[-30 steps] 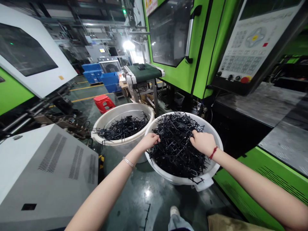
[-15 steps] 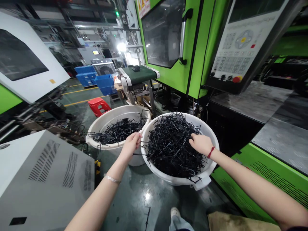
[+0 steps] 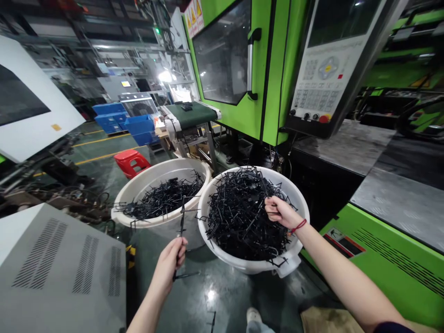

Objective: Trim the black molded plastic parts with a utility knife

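Note:
My left hand [image 3: 170,259] is closed on a thin, branched black plastic sprue [image 3: 182,217], held above the floor in front of the two tubs. Over the heap in the right-hand white tub [image 3: 217,249], my right hand [image 3: 281,212] has its fingers curled round another black plastic sprue [image 3: 264,185], which sticks up from the fist. A tangled pile of black sprues [image 3: 239,217] fills that tub nearly to the rim. The cream tub [image 3: 145,182] beside it holds a lower pile of similar sprues [image 3: 166,196].
A green conveyor belt [image 3: 190,114] with dark parts stands behind the tubs, next to a green machine [image 3: 274,92] with a control panel [image 3: 322,69]. A red stool [image 3: 132,163] and blue bins [image 3: 140,129] are at left. A grey cabinet [image 3: 62,268] borders the left side. A loose sprue [image 3: 213,321] lies on the floor.
My left hand has moved from the gap between the tub rims down toward me, with its sprue now upright. My right hand has lifted slightly off the heap, a sprue now showing in it.

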`<action>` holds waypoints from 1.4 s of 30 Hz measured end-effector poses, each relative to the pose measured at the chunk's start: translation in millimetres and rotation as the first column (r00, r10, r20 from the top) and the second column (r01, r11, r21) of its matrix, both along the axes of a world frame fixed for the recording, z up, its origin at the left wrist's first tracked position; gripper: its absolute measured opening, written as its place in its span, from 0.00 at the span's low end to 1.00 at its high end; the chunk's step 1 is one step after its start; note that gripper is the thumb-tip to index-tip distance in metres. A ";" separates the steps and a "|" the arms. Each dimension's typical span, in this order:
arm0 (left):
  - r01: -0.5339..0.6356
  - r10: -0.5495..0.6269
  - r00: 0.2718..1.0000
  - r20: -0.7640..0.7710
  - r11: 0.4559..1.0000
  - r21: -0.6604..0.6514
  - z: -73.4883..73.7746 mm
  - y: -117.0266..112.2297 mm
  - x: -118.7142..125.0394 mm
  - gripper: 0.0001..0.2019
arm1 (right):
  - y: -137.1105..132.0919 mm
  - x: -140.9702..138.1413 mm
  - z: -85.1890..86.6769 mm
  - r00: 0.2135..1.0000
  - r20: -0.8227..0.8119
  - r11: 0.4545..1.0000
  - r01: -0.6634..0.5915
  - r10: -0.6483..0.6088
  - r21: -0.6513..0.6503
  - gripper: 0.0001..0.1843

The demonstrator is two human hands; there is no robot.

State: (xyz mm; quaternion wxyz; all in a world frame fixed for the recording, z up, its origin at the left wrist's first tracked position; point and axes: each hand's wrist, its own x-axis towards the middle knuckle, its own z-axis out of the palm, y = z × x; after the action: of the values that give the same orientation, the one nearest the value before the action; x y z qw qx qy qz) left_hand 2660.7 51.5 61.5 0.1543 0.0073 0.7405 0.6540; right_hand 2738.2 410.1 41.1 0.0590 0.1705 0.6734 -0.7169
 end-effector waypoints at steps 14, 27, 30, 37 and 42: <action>-0.074 0.072 0.989 0.129 0.997 0.013 -38.3 -31.1 31.5 0.27 | -17.5 8.9 -38.3 0.926 -0.369 0.639 -0.240 -0.074 -0.730 0.13; -0.198 0.201 0.960 0.193 0.980 -0.038 -60.4 -68.5 66.0 0.33 | -113.7 -10.0 -62.5 0.777 -0.490 0.333 -0.376 -0.395 -0.865 0.18; -0.181 0.192 0.964 0.182 0.980 -0.077 -56.5 -71.3 71.7 0.33 | -113.3 -6.8 -62.2 0.804 -0.479 0.322 -0.377 -0.351 -0.869 0.19; 0.104 -0.083 0.985 0.153 0.985 -0.136 -32.3 -26.1 71.7 0.35 | -98.5 4.1 -60.9 0.866 -0.441 0.390 -0.333 -0.233 -0.859 0.20; 0.277 -0.275 0.961 0.030 0.948 -0.159 -8.8 30.7 55.0 0.32 | -79.1 8.8 -47.1 0.866 -0.453 0.453 -0.323 -0.214 -0.831 0.22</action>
State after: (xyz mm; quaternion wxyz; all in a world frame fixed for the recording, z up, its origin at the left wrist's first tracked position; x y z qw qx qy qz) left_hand 2715.8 82.1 52.6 0.2471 0.0957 0.7822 0.5639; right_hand 2747.0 331.0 -6.0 -0.0122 -0.0992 0.1940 -0.9759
